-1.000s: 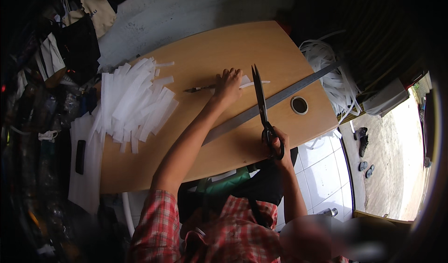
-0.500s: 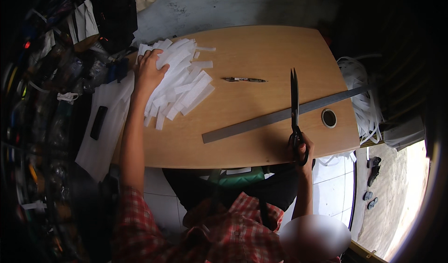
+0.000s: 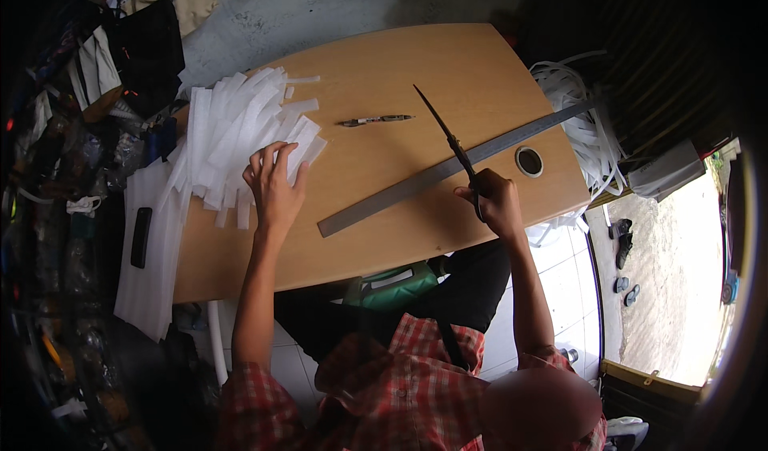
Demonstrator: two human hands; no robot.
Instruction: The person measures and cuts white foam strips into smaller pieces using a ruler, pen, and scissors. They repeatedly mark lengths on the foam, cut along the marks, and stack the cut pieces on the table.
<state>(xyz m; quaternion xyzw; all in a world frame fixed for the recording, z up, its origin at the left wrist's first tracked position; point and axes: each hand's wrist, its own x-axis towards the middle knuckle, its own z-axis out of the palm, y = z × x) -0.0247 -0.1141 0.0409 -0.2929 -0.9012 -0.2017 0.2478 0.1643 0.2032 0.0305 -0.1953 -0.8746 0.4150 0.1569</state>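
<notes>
A pile of short white strips (image 3: 232, 123) lies on the left part of the wooden table (image 3: 384, 59). My left hand (image 3: 276, 185) is over the near right edge of this pile, fingers spread and bent. Whether its fingertips press on the strips I cannot tell. My right hand (image 3: 498, 203) grips the black handles of a pair of scissors (image 3: 454, 143). Their blades look closed and point up and to the left, above a long metal ruler (image 3: 408, 197) lying slantwise. A pen (image 3: 374, 120) lies beyond the ruler, between the pile and the scissors.
A dark phone (image 3: 142, 237) rests on long white sheets (image 3: 140, 291) hanging past the left table edge. Tangled white strips (image 3: 592, 143) hang off the right end, near a round table hole (image 3: 529, 161). Crowded shelves (image 3: 88, 251) stand at left.
My left hand has drawn back from the far side of the pile to its near right edge. The right hand has risen over the table, tipping the scissors leftward. The view has turned slightly.
</notes>
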